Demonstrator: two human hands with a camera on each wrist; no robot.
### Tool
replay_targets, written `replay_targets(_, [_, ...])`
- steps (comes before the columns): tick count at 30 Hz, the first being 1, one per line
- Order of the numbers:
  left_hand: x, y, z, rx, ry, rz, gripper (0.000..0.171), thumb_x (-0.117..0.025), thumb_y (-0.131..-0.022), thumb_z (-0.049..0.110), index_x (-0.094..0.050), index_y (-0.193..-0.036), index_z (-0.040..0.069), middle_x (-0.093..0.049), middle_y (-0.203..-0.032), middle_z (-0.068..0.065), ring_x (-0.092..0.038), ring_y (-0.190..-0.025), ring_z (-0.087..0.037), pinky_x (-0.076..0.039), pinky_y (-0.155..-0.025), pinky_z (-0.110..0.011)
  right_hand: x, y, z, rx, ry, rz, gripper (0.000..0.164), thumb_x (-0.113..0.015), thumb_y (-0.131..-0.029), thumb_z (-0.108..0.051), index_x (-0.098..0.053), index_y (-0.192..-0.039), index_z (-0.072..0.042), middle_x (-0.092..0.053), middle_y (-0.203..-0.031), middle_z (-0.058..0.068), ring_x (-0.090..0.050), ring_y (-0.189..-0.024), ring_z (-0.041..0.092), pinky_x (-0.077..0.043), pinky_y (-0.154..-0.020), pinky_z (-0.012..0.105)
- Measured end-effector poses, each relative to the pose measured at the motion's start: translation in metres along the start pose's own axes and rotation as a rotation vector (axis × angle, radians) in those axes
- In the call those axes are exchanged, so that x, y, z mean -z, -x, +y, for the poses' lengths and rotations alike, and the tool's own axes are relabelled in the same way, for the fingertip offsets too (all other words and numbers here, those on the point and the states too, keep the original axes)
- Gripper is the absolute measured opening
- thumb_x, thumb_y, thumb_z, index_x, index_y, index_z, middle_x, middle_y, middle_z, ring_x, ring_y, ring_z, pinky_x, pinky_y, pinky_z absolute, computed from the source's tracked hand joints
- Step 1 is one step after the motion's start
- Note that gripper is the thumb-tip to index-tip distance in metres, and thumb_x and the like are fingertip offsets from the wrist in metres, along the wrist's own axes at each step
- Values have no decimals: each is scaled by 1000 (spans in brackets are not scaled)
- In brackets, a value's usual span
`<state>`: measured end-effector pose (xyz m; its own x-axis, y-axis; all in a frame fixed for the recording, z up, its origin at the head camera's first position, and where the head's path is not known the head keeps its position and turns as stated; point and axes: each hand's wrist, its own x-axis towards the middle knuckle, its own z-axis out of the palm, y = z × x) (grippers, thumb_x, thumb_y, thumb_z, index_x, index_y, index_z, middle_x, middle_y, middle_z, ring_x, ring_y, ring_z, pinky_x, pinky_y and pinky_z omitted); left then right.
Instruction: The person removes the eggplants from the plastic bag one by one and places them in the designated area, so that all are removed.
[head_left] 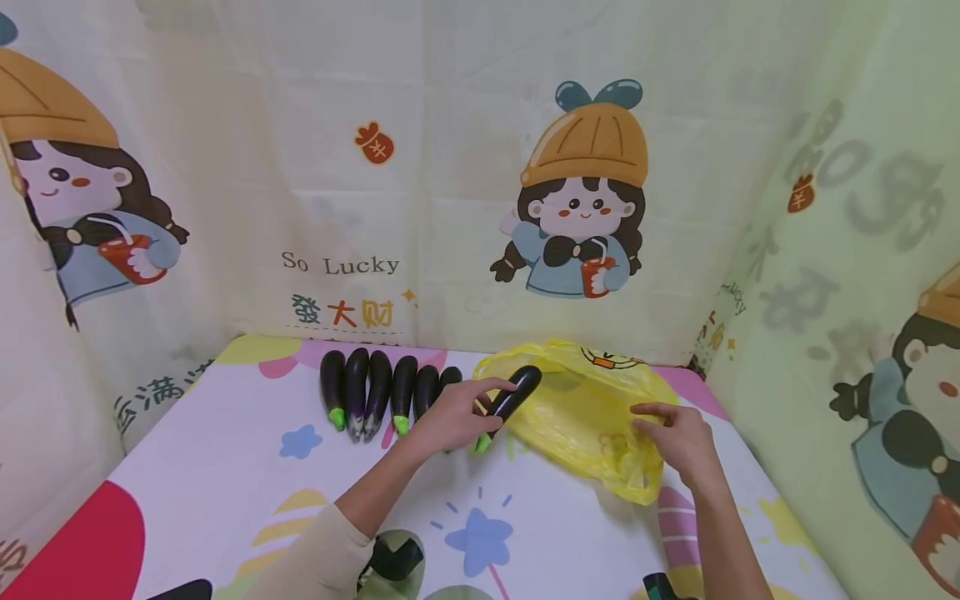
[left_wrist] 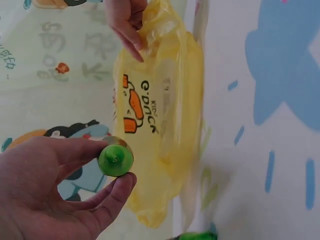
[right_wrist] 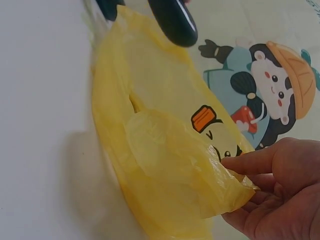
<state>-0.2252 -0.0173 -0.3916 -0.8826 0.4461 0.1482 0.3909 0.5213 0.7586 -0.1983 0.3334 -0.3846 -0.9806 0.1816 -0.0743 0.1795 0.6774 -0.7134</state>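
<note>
My left hand [head_left: 452,417] grips a dark purple eggplant [head_left: 521,392] between thumb and fingers, raised above the table beside the yellow plastic bag [head_left: 573,417]. Its green stem end [left_wrist: 115,159] faces the camera in the left wrist view. At the bag's right side, my right hand [head_left: 678,442] pinches the thin plastic edge, plain to see in the right wrist view, where the bag [right_wrist: 165,150] hangs partly spread. Left of the bag lies a row of several eggplants [head_left: 379,387], partly hidden by my left hand at its right end.
A white cloth with coloured prints covers the table [head_left: 315,475]. Printed curtains [head_left: 450,217] stand behind it and on both sides. Dark objects [head_left: 660,586] show at the bottom edge, too cut off to name.
</note>
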Motion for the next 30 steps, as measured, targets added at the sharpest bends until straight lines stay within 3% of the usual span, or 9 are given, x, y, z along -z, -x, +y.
replay_targets(4, [12, 7, -7, -5, -3, 57, 49, -75, -92, 12, -67, -138, 25, -71, -97, -4, -68, -83, -15, -55, -66, -30, 1, 0, 0, -3, -2, 2, 35, -64, -101, -22, -72, -129, -2, -57, -142, 30, -52, -114, 37, -49, -72, 29])
replay_targets(13, [38, 25, -29, 154, 45, 144, 48, -76, -93, 15, -66, -137, 32, -68, -103, -8, -65, -90, -19, -53, -56, -32, -1, 0, 0, 1, -10, -8, 35, -64, -102, -21, -71, -129, -2, -55, -145, 31, -51, -118, 38, -50, -73, 28])
replay_targets(23, [71, 45, -54, 212, 0, 239, 51, -74, -95, 19, -62, -144, 28, -70, -109, -12, -66, -93, -23, -56, -78, -36, -3, -2, 0, -13, 2, -4, 35, -65, -101, -22, -72, -129, -2, -55, -144, 31, -51, -116, 38, -50, -73, 28])
replay_targets(30, [92, 56, -68, 256, -27, 285, 52, -72, -96, 21, -60, -146, 27, -69, -112, -16, -65, -95, -27, -53, -71, -33, -3, -1, 0, -18, -2, -3, 35, -65, -101, -22, -72, -128, -1, -54, -144, 31, -50, -116, 38, -50, -73, 28])
